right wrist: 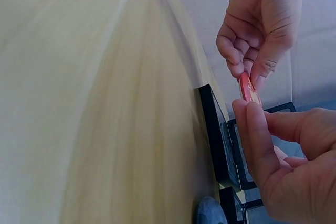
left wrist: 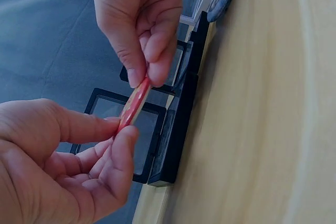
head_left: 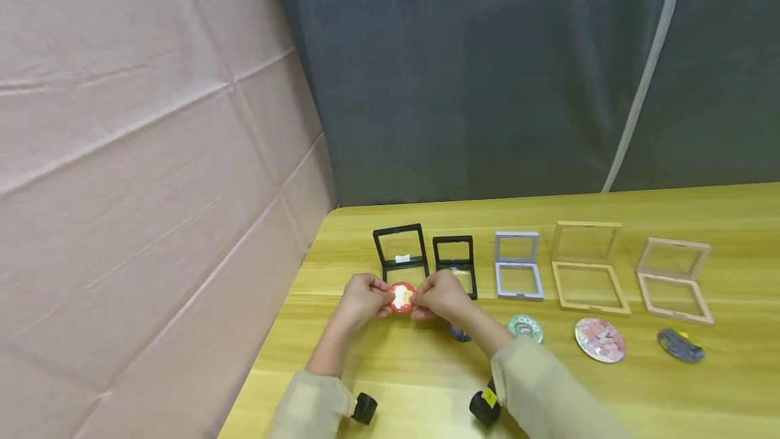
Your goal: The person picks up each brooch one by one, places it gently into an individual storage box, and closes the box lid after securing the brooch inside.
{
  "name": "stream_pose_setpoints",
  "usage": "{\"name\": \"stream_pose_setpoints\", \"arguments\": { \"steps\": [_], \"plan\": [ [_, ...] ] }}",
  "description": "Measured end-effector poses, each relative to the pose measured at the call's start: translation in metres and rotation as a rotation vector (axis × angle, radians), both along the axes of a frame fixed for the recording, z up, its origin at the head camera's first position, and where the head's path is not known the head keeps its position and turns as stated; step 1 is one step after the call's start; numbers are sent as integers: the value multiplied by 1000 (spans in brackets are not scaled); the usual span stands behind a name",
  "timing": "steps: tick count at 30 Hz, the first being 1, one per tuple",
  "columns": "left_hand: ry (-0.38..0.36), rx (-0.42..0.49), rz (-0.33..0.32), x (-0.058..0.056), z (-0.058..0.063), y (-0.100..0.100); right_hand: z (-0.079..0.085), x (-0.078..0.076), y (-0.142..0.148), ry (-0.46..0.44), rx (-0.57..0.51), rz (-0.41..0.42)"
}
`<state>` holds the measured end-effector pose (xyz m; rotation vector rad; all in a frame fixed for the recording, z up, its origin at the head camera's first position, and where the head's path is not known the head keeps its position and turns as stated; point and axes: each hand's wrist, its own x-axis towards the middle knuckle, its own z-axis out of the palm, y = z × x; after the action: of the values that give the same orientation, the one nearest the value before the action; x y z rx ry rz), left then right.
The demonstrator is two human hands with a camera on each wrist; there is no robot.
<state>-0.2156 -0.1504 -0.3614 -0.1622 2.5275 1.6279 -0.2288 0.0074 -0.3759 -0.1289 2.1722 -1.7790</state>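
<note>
Both hands hold a red round button badge (head_left: 401, 297) by opposite edges, in front of the leftmost black display frame (head_left: 399, 229). My left hand (head_left: 363, 300) pinches its left edge between thumb and fingers. On the other edge, the thumb and fingers of my right hand (head_left: 443, 295) pinch it. The left wrist view shows the badge (left wrist: 134, 104) edge-on and raised off the table. That black frame stands unfolded, its upper half tilted up. A smaller black frame (head_left: 453, 239) is beside it, partly covered by the right hand.
Farther right stand an unfolded lilac frame (head_left: 519, 296), a yellow frame (head_left: 594, 308) and a beige frame (head_left: 679, 318). Before them lie a green badge (head_left: 525, 328), a pink badge (head_left: 600, 340) and a dark badge (head_left: 680, 346). Another dark badge (head_left: 460, 335) is partly hidden by the right arm.
</note>
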Motion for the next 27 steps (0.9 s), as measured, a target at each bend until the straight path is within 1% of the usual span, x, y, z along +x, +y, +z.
{"name": "stream_pose_setpoints", "arguments": {
  "steps": [10,14,21,27],
  "plan": [
    [-17,29,49,-6,-4,3,3,-5,-3,-27,3,-31],
    [-20,15,55,-8,-4,3,1,-8,-4,-27,-1,-45],
    [-6,-17,40,-12,-4,1,4,-13,-6,-41,6,-68],
    [11,-35,60,-17,-6,3,6,-17,-7,-43,21,-95]
  ]
}}
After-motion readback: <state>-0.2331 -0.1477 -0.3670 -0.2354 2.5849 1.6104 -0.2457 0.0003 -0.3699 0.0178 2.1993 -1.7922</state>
